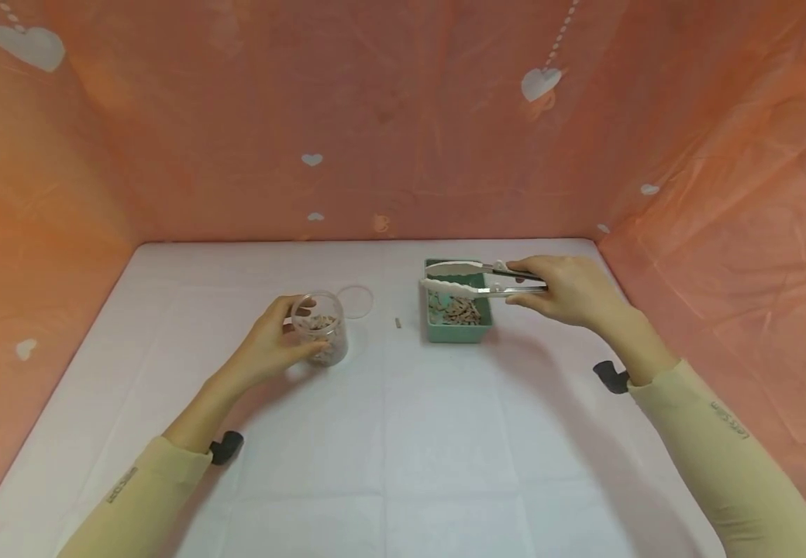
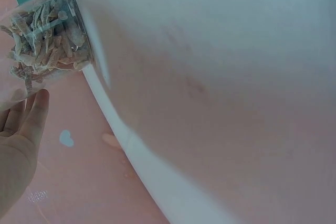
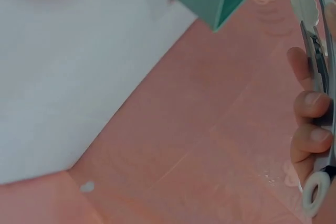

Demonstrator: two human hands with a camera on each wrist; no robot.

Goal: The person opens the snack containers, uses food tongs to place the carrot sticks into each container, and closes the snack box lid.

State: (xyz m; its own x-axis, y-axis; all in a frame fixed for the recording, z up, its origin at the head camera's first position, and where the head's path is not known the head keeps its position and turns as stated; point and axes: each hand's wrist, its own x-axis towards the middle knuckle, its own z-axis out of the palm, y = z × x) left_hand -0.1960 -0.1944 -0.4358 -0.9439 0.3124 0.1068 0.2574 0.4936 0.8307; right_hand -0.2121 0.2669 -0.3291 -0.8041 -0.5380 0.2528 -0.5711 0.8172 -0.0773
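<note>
My left hand (image 1: 272,341) grips a clear plastic jar (image 1: 333,347) on the table, its fingers and thumb around the sides. Brown, dried stick-like pieces (image 2: 50,38) partly fill the jar, as the left wrist view shows. With my right hand (image 1: 559,288) I hold a pair of metal tongs (image 1: 497,291) with white scalloped tips, spread apart above a green rectangular container (image 1: 459,334). More of the brown pieces (image 1: 462,311) lie inside that container. In the right wrist view, curled fingers (image 3: 310,137) wrap the handles of the tongs. Nothing is visible between the tips.
A round clear lid (image 1: 356,301) lies just behind the jar. One loose brown piece (image 1: 398,322) rests on the white tablecloth (image 1: 403,434) between jar and container. Orange-pink cloth (image 1: 403,139) with white hearts stands along the back and sides of the table.
</note>
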